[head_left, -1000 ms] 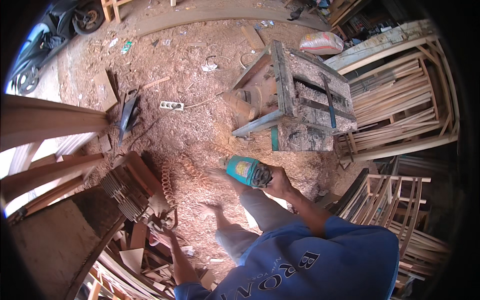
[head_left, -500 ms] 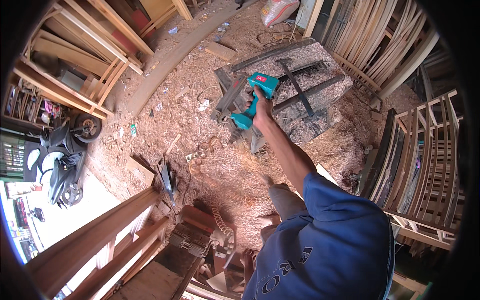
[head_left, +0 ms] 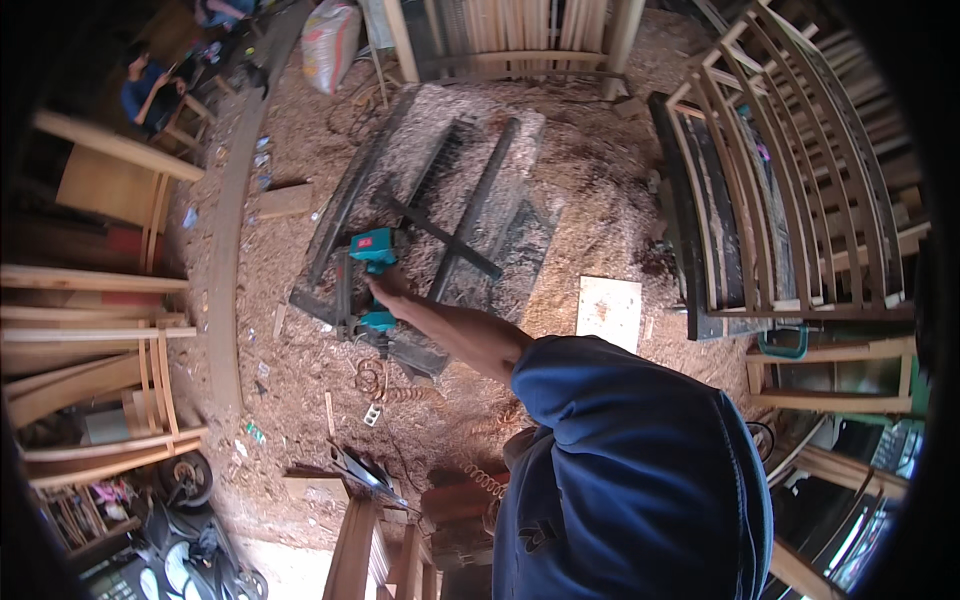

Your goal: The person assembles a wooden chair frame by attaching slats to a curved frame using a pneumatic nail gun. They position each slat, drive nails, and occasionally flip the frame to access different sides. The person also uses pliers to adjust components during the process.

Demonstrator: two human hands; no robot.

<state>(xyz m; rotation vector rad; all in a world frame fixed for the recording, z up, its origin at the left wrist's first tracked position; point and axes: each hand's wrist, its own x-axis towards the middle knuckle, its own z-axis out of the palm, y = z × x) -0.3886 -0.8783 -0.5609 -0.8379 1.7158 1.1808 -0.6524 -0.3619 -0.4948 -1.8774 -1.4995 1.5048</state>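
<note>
My right arm, in a blue sleeve, reaches forward and left over the floor. At its end my right hand (head_left: 388,290) is closed round the grip of a teal cordless drill (head_left: 372,246). A block with a red label faces up above the fingers, and the tool's other teal end shows below them. Beneath lies a large dark panel (head_left: 530,235) strewn with wood shavings. A dark T-shaped bar (head_left: 450,240) lies across a long black strip (head_left: 485,190) on it. The drill is over the panel's left part; whether it touches cannot be seen. My left hand is out of view.
A coiled orange hose (head_left: 405,394) and a white socket block (head_left: 372,414) lie nearer me. Slatted wooden frames (head_left: 790,170) stand at right, timber pieces (head_left: 90,350) at left. A sack (head_left: 330,45) stands at the back. Another person (head_left: 150,95) sits far left.
My view has turned, so the panel now sits more to the left and upright. My right hand still grips the drill. A seated person has come into view at far left.
</note>
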